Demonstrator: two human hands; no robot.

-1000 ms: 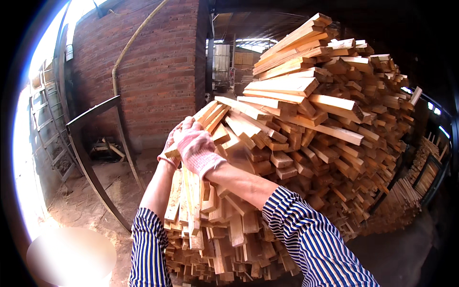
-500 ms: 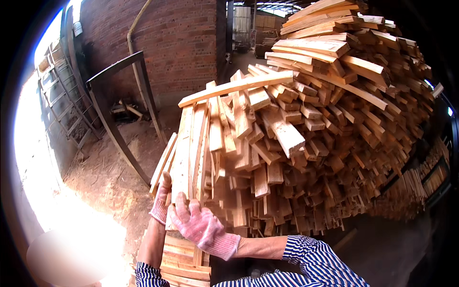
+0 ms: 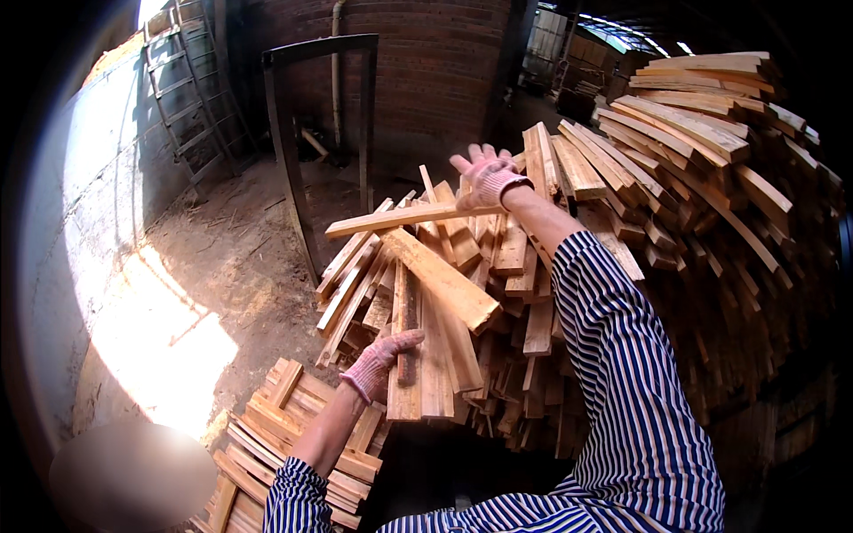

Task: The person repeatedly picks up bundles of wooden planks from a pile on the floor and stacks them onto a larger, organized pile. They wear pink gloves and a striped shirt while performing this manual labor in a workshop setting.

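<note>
My left hand (image 3: 378,362), in a pinkish knitted glove, is at the near end of the pile, its thumb across a narrow, dark-edged wooden slat (image 3: 406,311); its other fingers are largely hidden. Farther off, my right hand (image 3: 490,178), in a matching glove, reaches over the pile with fingers spread. It is right by the end of a long wooden strip (image 3: 391,218) lying crosswise on the heap, and whether it touches the strip I cannot tell. Between my hands a broad, pale board (image 3: 444,280) lies slanted over other pieces.
The large heap of cut wood (image 3: 702,160) rises to the right. Stacked slats (image 3: 284,417) lie crisscross at the lower left. A dark upright frame (image 3: 280,142) stands beyond the pile before a brick wall (image 3: 426,98). A ladder (image 3: 182,98) leans at the far left.
My hands were close together on the near slats; the right has moved far forward over the pile and opened. A broad board now lies slanted on top. The view has shifted.
</note>
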